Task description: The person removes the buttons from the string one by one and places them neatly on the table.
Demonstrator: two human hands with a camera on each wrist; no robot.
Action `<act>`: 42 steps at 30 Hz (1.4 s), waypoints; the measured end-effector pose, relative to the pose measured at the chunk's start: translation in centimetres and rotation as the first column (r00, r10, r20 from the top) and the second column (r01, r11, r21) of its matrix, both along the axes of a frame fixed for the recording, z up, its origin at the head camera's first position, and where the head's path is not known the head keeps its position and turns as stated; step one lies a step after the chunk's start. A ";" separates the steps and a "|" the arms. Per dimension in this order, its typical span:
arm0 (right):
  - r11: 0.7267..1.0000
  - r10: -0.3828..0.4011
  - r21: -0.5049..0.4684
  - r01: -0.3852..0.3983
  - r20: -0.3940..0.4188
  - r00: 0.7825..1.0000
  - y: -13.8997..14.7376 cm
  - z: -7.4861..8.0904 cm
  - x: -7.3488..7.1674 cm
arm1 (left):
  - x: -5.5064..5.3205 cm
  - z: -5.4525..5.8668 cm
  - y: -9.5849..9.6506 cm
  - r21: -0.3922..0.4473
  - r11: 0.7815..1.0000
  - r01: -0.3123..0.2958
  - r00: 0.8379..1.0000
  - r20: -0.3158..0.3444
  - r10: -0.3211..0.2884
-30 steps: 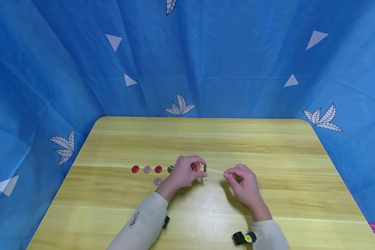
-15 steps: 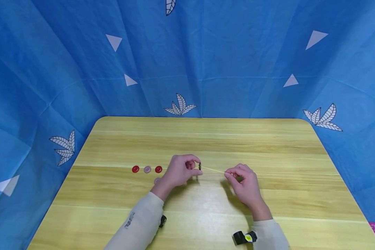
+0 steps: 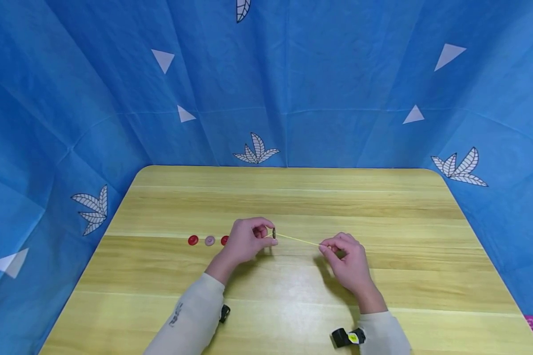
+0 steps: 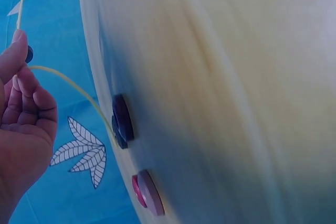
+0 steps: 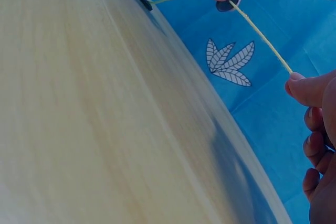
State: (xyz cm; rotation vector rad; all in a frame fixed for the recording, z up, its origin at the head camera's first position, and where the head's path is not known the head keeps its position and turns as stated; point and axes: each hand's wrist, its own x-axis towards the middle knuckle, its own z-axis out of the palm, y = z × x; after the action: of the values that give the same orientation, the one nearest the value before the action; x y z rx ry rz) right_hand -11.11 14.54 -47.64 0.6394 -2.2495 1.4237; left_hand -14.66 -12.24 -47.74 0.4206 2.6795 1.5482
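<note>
My left hand (image 3: 246,240) pinches a dark round button (image 3: 274,233) between thumb and fingers, holding it on edge above the table. A yellow string (image 3: 298,240) passes through the button and runs taut to my right hand (image 3: 348,261), whose thumb and index finger pinch it. In the right wrist view the button (image 5: 224,6) sits at the left fingertips. Beyond the left hand, the string sags to dark buttons (image 4: 123,119) on the table in the left wrist view. My left hand and forearm hide these in the head view.
A red button (image 3: 193,240), a lilac button (image 3: 209,240) and a partly covered red button (image 3: 224,240) lie in a row left of my left hand. The wooden table (image 3: 293,192) meets a blue patterned cloth (image 3: 320,88) behind. Both wrists wear black devices.
My left hand has slid leftward with the dark button along the string, lengthening the stretch between the hands. It now covers the lower lilac button and a dark one. The right hand stays in place.
</note>
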 end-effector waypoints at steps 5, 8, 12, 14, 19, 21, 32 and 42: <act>1.000 -0.001 -0.009 0.001 0.010 1.000 0.0 -0.1 0.0 | 0.1 0.0 -0.7 -0.001 1.000 -0.031 0.999 0.008 0.031; 1.000 0.000 -0.013 0.000 0.011 1.000 0.0 -0.2 -0.1 | 0.2 -0.1 -1.1 -0.013 0.999 -0.050 0.999 0.008 0.050; 1.000 0.001 -0.015 -0.001 0.002 1.000 0.1 -0.3 -0.2 | 0.2 -0.1 -1.8 -0.026 0.997 -0.072 0.997 0.003 0.072; 1.000 0.000 -0.015 0.000 0.004 1.000 0.1 -0.4 -0.2 | 0.3 -0.1 -2.2 -0.032 0.996 -0.084 0.996 0.002 0.084; 1.000 -0.002 -0.009 0.002 0.005 1.000 0.0 -0.4 -0.2 | 0.4 0.0 -3.0 -0.040 0.992 -0.116 0.993 0.018 0.117; 1.000 -0.003 -0.008 0.003 0.003 1.000 -0.1 -0.4 -0.2 | 0.5 0.1 -3.3 -0.052 0.989 -0.137 0.990 0.028 0.139; 1.000 -0.013 -0.013 0.013 0.017 1.000 -0.1 -0.4 -0.1 | 0.6 0.1 -4.8 -0.004 0.985 -0.172 0.984 0.039 0.172; 1.000 0.002 -0.028 -0.002 0.008 1.000 -0.1 -0.3 -0.1 | 0.8 0.4 -6.0 -0.009 0.977 -0.214 0.976 0.047 0.214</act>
State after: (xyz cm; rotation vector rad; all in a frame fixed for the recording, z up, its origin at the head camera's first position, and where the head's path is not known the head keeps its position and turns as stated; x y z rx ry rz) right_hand -11.18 14.41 -47.99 0.6285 -2.2312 1.4586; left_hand -13.83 -18.26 -47.38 0.0938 2.7681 1.5795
